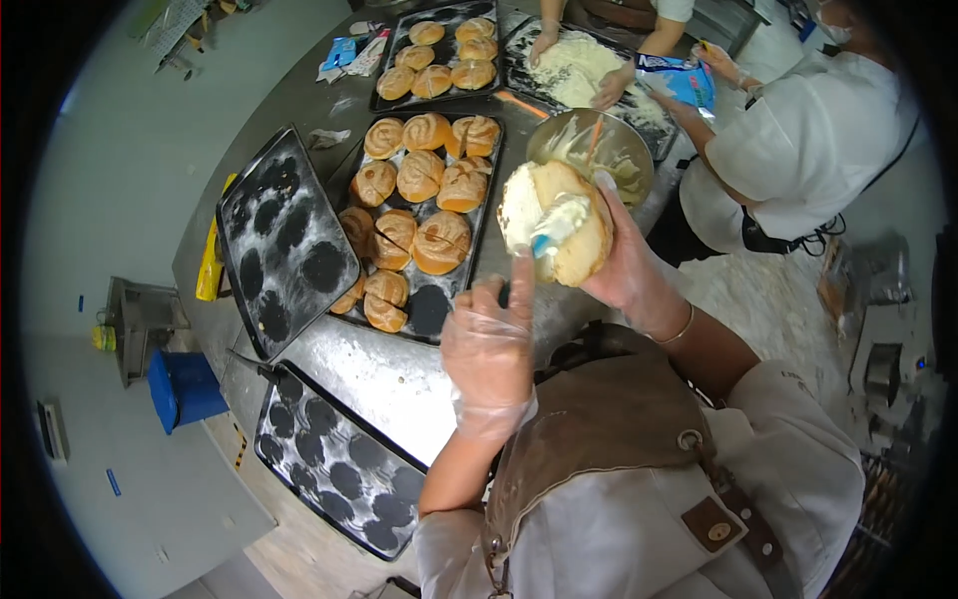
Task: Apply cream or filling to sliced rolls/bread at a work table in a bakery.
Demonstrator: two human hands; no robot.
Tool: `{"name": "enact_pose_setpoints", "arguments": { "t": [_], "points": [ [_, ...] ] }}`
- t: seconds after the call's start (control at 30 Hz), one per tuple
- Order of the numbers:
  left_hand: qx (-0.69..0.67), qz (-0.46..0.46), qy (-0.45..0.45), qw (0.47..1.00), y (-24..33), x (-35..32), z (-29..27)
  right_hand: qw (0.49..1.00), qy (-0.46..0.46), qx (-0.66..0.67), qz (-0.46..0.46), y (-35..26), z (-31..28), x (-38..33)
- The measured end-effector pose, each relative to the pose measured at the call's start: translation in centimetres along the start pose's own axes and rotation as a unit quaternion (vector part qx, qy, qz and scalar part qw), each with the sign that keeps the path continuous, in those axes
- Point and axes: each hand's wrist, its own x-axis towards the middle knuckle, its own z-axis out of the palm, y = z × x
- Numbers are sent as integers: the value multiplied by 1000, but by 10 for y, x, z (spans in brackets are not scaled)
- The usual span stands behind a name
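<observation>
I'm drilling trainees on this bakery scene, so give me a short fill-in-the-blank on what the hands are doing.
1. The right hand holds a split ____ coated with cream.
2. The left hand spreads cream with a blue-handled ____.
3. The metal bowl sits just ____ the held bread.

Missing words: bun; spatula; behind

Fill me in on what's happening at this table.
A person in clear gloves is spreading white cream on a split bun. The right hand holds the bun up, and the left hand works a blue-handled spatula across the cut face. A metal bowl of cream sits just behind. On the steel table, one tray holds more browned buns, and two floured trays lie bare. At the far end, other people handle a tray of white cream or dough.
</observation>
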Motion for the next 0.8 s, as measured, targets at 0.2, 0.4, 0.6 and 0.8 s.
{"name": "enact_pose_setpoints", "arguments": {
  "t": [0.2, 0.4, 0.6, 0.8],
  "points": [
    [5, 78, -112, 991, -12, -34, -23, 978, 106, -156, -92, 6, 24, -3],
    [-372, -99, -95, 918, -32, -24, -22, 996, 38, -29, -77, 6, -4, 5],
    [-396, -83, -161, 900, -37, -39, 0, 996, 53, -38, -60, 19, -1, 4],
    [-121, 66, -74, 988, -56, -32, -38, 984, 87, -129, -83, 19, -6, -8]
  ]
}}
